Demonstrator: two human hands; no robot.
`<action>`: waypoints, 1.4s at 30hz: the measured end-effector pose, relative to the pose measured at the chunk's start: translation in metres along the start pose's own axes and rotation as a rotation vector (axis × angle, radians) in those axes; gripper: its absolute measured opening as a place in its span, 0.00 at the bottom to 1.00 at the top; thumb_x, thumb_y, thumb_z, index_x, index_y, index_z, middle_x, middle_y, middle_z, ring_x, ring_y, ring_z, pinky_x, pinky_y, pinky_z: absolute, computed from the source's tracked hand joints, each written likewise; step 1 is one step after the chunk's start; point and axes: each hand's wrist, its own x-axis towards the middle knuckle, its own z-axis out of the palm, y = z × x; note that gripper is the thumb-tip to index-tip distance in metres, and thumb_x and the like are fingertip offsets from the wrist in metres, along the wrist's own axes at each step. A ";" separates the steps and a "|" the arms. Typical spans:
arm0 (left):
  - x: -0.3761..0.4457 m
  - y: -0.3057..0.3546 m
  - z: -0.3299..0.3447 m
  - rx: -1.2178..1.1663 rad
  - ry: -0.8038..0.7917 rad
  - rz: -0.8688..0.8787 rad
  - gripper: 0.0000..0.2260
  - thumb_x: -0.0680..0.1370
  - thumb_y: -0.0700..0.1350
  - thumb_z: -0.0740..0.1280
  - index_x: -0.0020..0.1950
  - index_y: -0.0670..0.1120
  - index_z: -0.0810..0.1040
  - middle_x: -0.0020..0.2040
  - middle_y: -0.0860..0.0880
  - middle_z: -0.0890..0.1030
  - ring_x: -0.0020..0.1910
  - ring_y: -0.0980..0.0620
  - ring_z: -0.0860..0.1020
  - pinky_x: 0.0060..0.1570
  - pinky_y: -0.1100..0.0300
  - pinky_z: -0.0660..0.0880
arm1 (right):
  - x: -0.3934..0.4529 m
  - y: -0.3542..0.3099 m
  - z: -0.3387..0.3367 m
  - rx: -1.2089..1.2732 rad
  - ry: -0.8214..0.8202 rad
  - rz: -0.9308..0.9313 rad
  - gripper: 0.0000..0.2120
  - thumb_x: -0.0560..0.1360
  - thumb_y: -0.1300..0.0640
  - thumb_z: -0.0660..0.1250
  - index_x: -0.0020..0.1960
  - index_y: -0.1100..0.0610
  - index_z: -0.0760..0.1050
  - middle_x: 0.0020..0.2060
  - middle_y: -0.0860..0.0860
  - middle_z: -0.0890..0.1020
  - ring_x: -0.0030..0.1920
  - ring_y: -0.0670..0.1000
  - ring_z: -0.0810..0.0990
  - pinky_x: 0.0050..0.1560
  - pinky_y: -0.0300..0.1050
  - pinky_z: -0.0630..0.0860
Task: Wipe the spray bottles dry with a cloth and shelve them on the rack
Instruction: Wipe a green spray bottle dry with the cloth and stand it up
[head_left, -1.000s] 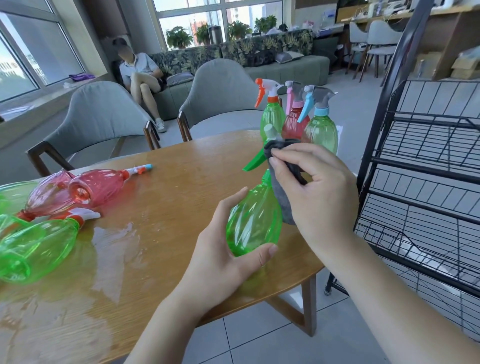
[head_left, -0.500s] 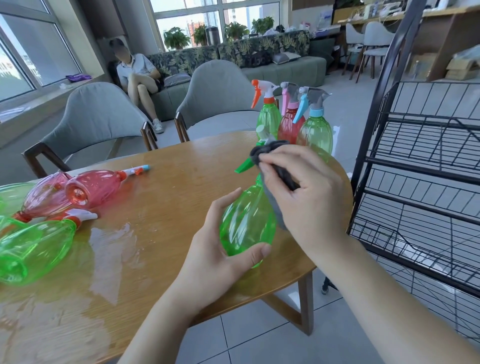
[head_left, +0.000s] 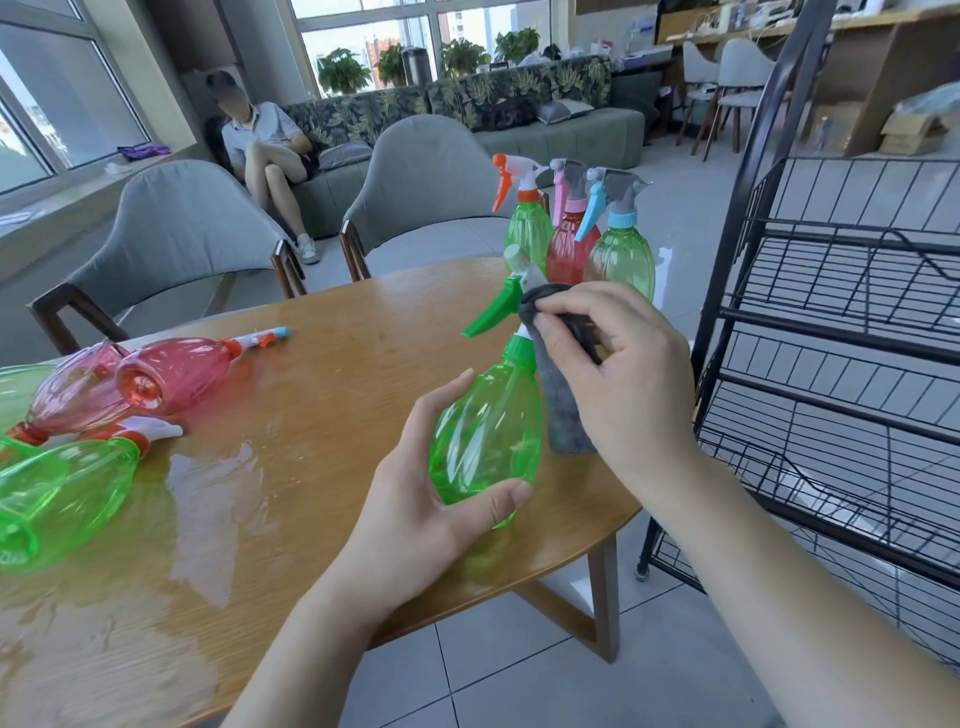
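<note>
- Left hand cups the belly of a green bottle, thumb curled under its base, fingers wrapped behind; bottle is off the table, held above the near right edge.
- Right hand pinches a grey cloth between thumb and fingers, pressed at the bottle's neck and spray head; rest of the cloth hangs down beside the bottle.
- Step in hand, my read: drying the neck/trigger area. To do it well: keep the left grip firm on the belly, twist the cloth round the collar and under the green trigger, then run down the body; wet plastic may slip.
- Bottle's long axis is near upright, tilted slightly; base toward the person, head up and away. Trigger points left, toward the table.
- Three upright bottles stand close together at the far right of the table, just behind the hands — green, red, green.
- Bottles lying on their sides at the left, pink and green, near a puddle; likely not yet wiped.
- Black wire rack stands right of the table; its visible shelves hold no bottles, so shelving not started.
- Grey chairs behind table; a person sits on a sofa far back.
</note>
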 end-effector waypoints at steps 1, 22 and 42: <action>0.000 0.000 0.000 0.000 -0.002 0.001 0.38 0.72 0.52 0.81 0.78 0.61 0.67 0.72 0.69 0.74 0.74 0.66 0.70 0.68 0.71 0.66 | -0.001 0.000 0.001 0.012 0.000 0.028 0.05 0.79 0.62 0.73 0.54 0.60 0.85 0.51 0.49 0.84 0.51 0.43 0.82 0.55 0.32 0.76; -0.004 0.005 -0.002 -0.022 -0.004 -0.041 0.37 0.72 0.51 0.82 0.77 0.63 0.67 0.73 0.68 0.73 0.76 0.65 0.68 0.75 0.59 0.64 | -0.007 0.002 -0.007 0.119 -0.078 0.096 0.04 0.78 0.63 0.73 0.53 0.58 0.85 0.48 0.45 0.82 0.50 0.45 0.83 0.54 0.41 0.81; 0.077 0.005 0.063 -0.061 -0.039 -0.134 0.42 0.71 0.59 0.82 0.78 0.62 0.61 0.72 0.59 0.76 0.72 0.57 0.75 0.75 0.43 0.71 | -0.022 0.077 -0.075 0.108 0.086 0.633 0.05 0.78 0.60 0.73 0.49 0.50 0.84 0.42 0.40 0.85 0.44 0.34 0.82 0.46 0.27 0.75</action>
